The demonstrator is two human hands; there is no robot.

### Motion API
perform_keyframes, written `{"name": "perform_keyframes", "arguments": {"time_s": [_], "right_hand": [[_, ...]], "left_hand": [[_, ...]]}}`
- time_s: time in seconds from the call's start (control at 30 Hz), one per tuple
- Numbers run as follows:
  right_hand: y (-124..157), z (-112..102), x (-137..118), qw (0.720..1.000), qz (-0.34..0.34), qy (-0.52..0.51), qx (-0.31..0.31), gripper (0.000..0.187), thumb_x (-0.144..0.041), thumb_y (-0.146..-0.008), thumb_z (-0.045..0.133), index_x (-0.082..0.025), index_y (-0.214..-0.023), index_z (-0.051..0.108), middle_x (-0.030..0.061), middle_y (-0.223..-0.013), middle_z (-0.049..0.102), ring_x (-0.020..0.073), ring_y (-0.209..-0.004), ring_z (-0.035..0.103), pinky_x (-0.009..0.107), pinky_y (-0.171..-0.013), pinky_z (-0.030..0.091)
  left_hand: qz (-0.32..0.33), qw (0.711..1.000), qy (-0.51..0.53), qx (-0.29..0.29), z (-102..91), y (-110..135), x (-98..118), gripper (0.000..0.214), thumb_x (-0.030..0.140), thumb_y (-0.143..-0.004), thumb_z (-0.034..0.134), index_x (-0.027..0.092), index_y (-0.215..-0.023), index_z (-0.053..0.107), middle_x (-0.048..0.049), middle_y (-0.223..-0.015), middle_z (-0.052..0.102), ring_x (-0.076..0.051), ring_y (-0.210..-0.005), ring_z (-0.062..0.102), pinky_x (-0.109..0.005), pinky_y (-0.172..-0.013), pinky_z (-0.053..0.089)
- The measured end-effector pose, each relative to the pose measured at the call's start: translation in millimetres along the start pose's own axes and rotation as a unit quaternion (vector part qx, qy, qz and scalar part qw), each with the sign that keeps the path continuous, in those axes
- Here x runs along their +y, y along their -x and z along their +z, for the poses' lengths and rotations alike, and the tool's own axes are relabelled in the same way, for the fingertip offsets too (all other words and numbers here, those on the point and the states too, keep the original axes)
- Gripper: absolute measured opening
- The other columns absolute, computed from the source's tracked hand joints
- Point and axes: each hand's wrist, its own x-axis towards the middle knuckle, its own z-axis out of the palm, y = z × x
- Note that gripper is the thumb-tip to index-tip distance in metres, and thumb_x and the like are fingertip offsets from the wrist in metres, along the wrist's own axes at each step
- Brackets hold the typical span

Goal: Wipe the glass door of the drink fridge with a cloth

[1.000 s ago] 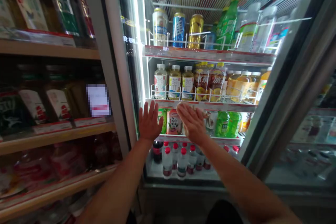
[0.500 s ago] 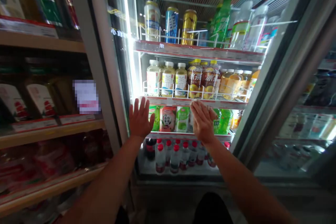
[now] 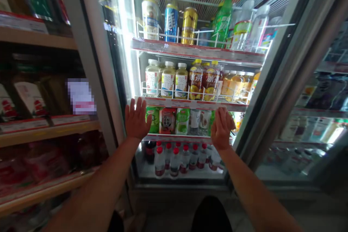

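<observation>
The left hand (image 3: 136, 119) is spread flat with its fingers apart, palm toward the glass door (image 3: 166, 45) of a lit drinks fridge and seemingly resting on it, near the door's left edge. The right hand (image 3: 221, 127) holds a crumpled, pale cloth (image 3: 232, 122) toward the right side of the door, fingers close together over it; part of the cloth shows beyond the fingers, and how firmly it is gripped I cannot tell. Between the hands, behind the glass, a shelf carries a red drink (image 3: 167, 120), a green-labelled bottle (image 3: 182, 120) and clear bottles with white labels. Just below stand red-capped bottles (image 3: 174, 163), with a dark bottle (image 3: 150, 152) at their left. The shelf above the hands has white-capped tea bottles, yellow-capped brown bottles (image 3: 211, 81) and orange drinks. Higher up are a white can, a blue can (image 3: 171, 23), a gold can (image 3: 189, 25), a green bottle (image 3: 223, 20) and clear bottles. Farther left, wooden shelves (image 3: 54, 130) hold dim bottles near a blurred white card (image 3: 81, 96); to the right, past a metal frame, more drinks stand in shadow. A dark knee (image 3: 212, 215) shows at the bottom.
</observation>
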Motion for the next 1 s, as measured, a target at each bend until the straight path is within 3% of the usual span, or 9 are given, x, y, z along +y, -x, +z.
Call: {"name": "perform_keyframes", "arguments": {"time_s": [0.1,0.17,0.23,0.33,0.43,0.57,0.67,0.83,1.0], "right_hand": [[22.1,-4.0,3.0,0.999,-0.015,0.004,-0.039,0.067,-0.010,-0.099,0.042,-0.021,-0.162,0.023,0.0146,-0.156,0.046,0.0274,-0.153,0.031,0.051,-0.122,0.032],[15.2,-7.1,10.5,0.999,-0.016,0.003,-0.046,0.064,-0.012,-0.100,0.041,-0.021,-0.162,0.025,0.0151,-0.155,0.047,0.0274,-0.152,0.031,0.052,-0.121,0.032],[-6.5,-9.5,24.0,1.000,0.013,0.005,-0.011,0.059,-0.016,-0.102,0.039,-0.020,-0.160,0.029,0.0163,-0.156,0.046,0.0285,-0.152,0.032,0.056,-0.121,0.033],[-31.2,-12.0,45.2,0.991,0.119,0.022,0.063,0.054,-0.025,-0.104,0.033,-0.015,-0.157,0.038,0.0186,-0.159,0.040,0.0305,-0.152,0.033,0.061,-0.122,0.030],[-13.9,-14.2,52.4,0.977,0.195,0.026,0.084,0.054,-0.030,-0.105,0.032,-0.013,-0.155,0.041,0.0203,-0.160,0.038,0.0323,-0.152,0.032,0.062,-0.122,0.029],[24.5,-16.2,50.8,0.968,0.236,0.024,0.083,0.055,-0.034,-0.105,0.032,-0.010,-0.154,0.041,0.0238,-0.159,0.036,0.0351,-0.152,0.031,0.064,-0.122,0.028],[9.5,-15.6,58.1,0.964,0.248,0.028,0.094,0.057,-0.035,-0.105,0.031,-0.007,-0.154,0.041,0.0248,-0.159,0.036,0.0346,-0.152,0.029,0.063,-0.123,0.025],[-24.6,-8.6,45.4,0.974,0.208,0.014,0.085,0.056,-0.033,-0.105,0.030,-0.010,-0.155,0.040,0.0214,-0.161,0.035,0.0328,-0.152,0.030,0.062,-0.123,0.026],[23.9,-2.5,-12.1,0.998,0.009,-0.012,-0.058,0.059,-0.019,-0.102,0.039,-0.019,-0.161,0.029,0.0172,-0.156,0.046,0.0305,-0.152,0.031,0.057,-0.120,0.032]], "left_hand": [[-0.007,1.000,0.008,-0.001,0.6,0.1,0.2,0.067,0.039,-0.104,0.046,0.020,-0.164,0.021,-0.0109,-0.165,0.027,-0.031,-0.155,0.009,-0.053,-0.128,0.006],[0.006,1.000,0.002,0.008,1.1,0.0,0.2,0.068,0.038,-0.104,0.046,0.021,-0.164,0.019,-0.0103,-0.165,0.026,-0.029,-0.155,0.008,-0.051,-0.128,0.006],[0.010,1.000,-0.003,0.013,1.5,-0.1,0.3,0.068,0.038,-0.103,0.045,0.021,-0.164,0.019,-0.0107,-0.165,0.026,-0.028,-0.155,0.008,-0.051,-0.128,0.006],[-0.015,1.000,0.004,-0.006,1.2,0.1,0.9,0.066,0.041,-0.103,0.043,0.018,-0.163,0.026,-0.0123,-0.163,0.031,-0.030,-0.155,0.009,-0.053,-0.128,0.006],[-0.030,0.999,0.008,-0.019,0.4,0.4,1.7,0.065,0.044,-0.103,0.042,0.016,-0.161,0.031,-0.0135,-0.161,0.034,-0.030,-0.155,0.011,-0.052,-0.128,0.005],[-0.031,0.999,0.007,-0.022,0.1,0.5,2.5,0.063,0.043,-0.104,0.040,0.015,-0.160,0.033,-0.0141,-0.161,0.035,-0.029,-0.155,0.011,-0.051,-0.128,0.004],[-0.023,1.000,0.006,-0.012,0.3,0.5,3.1,0.063,0.043,-0.104,0.040,0.015,-0.160,0.033,-0.0143,-0.161,0.035,-0.029,-0.155,0.010,-0.051,-0.128,0.005],[-0.031,0.999,0.002,-0.021,-0.8,0.4,5.3,0.062,0.042,-0.104,0.039,0.015,-0.159,0.034,-0.0135,-0.161,0.036,-0.028,-0.155,0.010,-0.050,-0.128,0.004],[-0.041,0.998,0.008,-0.041,-3.6,-0.6,7.6,0.062,0.041,-0.103,0.040,0.014,-0.158,0.036,-0.0132,-0.161,0.035,-0.029,-0.155,0.010,-0.050,-0.128,0.003]]}}
